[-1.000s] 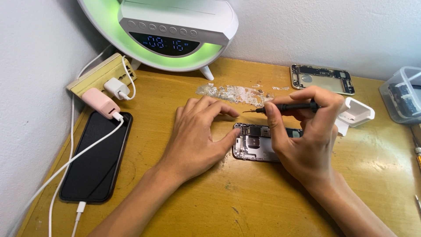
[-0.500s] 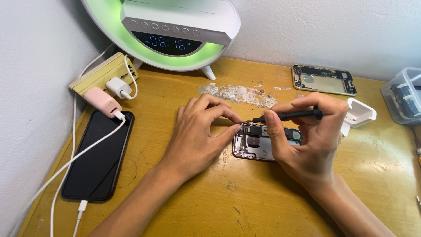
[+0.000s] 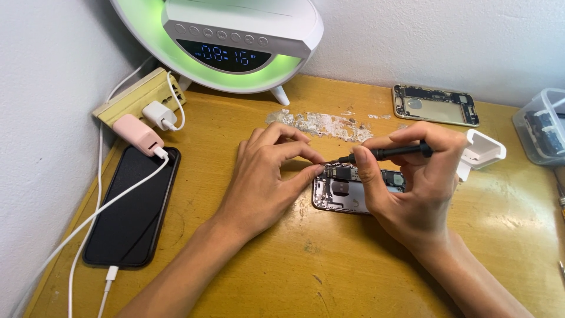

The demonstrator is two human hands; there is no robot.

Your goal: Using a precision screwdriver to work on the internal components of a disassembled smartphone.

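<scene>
While the right hand (image 3: 421,188) pinches a thin black screwdriver (image 3: 385,153) between thumb and forefinger, its fingers curl closed round the shaft and the tip points left, down to the top end of the opened phone (image 3: 353,189). The left hand (image 3: 265,179) is half curled, holding nothing; its fingertips (image 3: 316,171) press together at the phone's upper left corner, just beside the screwdriver tip. Cannot tell whether they pinch a small part there.

The phone lies flat on the desk (image 3: 329,277) between both hands, back open, dark metal plates and small components showing; the right hand covers its right end.

A clear plastic tub (image 3: 541,126) sits at the right edge, dark parts inside, too blurred to identify. A small white tray (image 3: 482,150) sits just behind the right hand; contents hidden.

A bare phone frame (image 3: 435,105), metallic and rectangular, lies flat near the wall, well apart from the hands. A patch of flaky silver-white residue (image 3: 321,123) is stuck to the desk behind the left hand. The desk is yellow-brown wood, scuffed and scratched.

On the left, a black phone (image 3: 132,209), glossy, lies face up with a white cable (image 3: 112,203) across it. A pink charger (image 3: 137,133) and a white charger (image 3: 158,113) plug into a beige power strip (image 3: 138,94). A round white lamp clock (image 3: 226,41), glowing green, stands against the wall.
</scene>
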